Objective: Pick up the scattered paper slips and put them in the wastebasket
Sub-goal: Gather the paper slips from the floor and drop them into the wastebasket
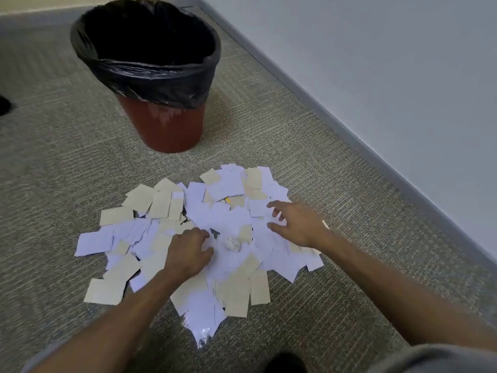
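A wide pile of white and beige paper slips (228, 208) is spread over the grey carpet in the middle of the view. A small crumpled white wad (233, 244) lies near its centre. My left hand (188, 254) rests knuckles-up on the pile just left of the wad, its fingers curled down into the slips. My right hand (295, 224) hovers over the right side of the pile with fingers spread. Behind the pile stands the red-brown wastebasket (172, 130), lined with a black bag, its mouth open and dark inside.
A pale wall with a grey baseboard (349, 135) runs diagonally along the right. Grey carpet (53, 162) surrounds the pile. A dark object (4, 105) sits at the left edge. A dark shape, perhaps my foot (285, 363), shows at the bottom.
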Available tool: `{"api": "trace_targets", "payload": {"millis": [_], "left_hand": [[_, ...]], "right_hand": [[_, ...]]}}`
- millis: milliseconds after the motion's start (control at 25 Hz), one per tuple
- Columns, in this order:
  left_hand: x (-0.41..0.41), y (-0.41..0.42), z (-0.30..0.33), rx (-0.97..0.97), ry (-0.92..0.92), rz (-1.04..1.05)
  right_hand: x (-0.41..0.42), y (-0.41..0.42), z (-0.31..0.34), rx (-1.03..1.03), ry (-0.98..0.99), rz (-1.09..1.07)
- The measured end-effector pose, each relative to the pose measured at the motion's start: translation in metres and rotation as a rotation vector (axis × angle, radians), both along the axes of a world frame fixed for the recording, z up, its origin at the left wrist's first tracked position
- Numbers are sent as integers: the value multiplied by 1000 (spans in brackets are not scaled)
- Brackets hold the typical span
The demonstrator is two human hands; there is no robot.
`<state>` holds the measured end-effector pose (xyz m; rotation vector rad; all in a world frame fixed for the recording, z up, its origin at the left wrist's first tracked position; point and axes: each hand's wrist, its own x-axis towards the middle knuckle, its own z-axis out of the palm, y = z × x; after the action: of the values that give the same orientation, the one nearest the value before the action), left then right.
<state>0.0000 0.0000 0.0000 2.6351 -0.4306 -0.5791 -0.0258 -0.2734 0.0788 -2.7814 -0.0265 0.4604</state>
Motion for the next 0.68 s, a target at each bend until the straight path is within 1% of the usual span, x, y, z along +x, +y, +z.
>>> {"api": "trace_targets", "payload": {"millis": [120, 240, 320, 360, 480, 560, 680], "left_hand": [[1, 8, -13, 155, -80, -96], [-2, 9, -23, 219, -128, -210], [-4, 6, -26, 212, -168, -256], [-8, 3, -26, 211, -158, -272], [-17, -3, -33, 161, -154, -248], [-20, -2, -35, 114, -174, -236], [-18, 10, -26, 65, -131, -207]], "right_hand": [[10, 24, -20, 21, 24, -44], [22, 50, -43, -7, 28, -6], [31, 66, -55, -52, 25, 42], [35, 74, -61, -61, 27, 52], [52, 94, -72, -107, 43, 98], [64, 103, -80, -160, 97, 104], [72, 112, -85, -189, 155, 118]]}}
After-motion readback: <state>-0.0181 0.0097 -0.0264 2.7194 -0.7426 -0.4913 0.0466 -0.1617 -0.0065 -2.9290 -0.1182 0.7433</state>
